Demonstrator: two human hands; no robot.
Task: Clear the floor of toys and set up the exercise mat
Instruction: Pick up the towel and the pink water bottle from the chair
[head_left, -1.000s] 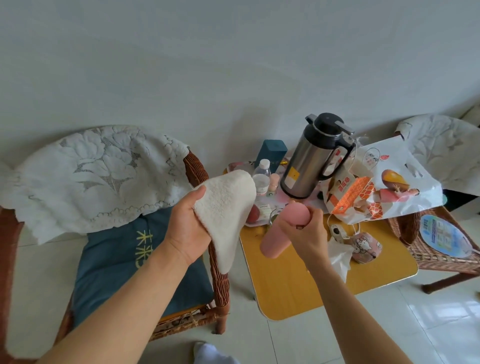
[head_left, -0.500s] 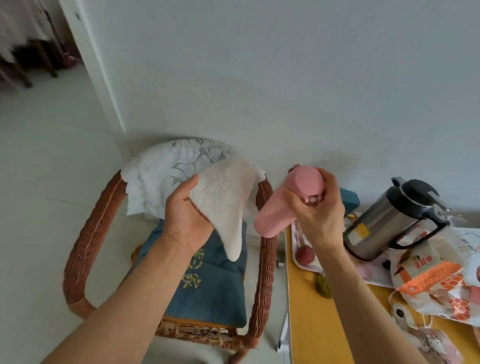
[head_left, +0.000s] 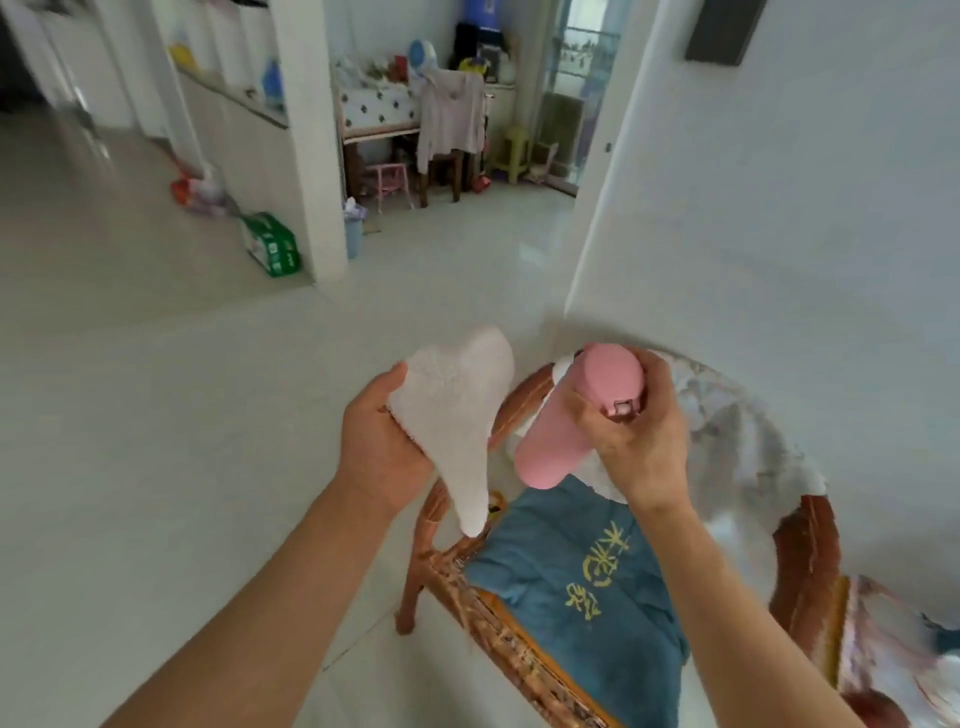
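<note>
My left hand grips a folded white fluffy towel, whose loose end hangs down to a point. My right hand holds a pink bottle by its lid end, the body tilted down to the left. Both hands are raised in front of me above a wicker chair. No exercise mat is in view.
The wicker chair has a blue cushion and a white lace cover against the right wall. Pale tiled floor spreads to the left. Far off stand a green package, a white pillar, a small bin and a pink stool.
My view has swung left, away from the yellow table and kettle, toward the open floor and the far room. Both hands still carry the towel and the bottle.
</note>
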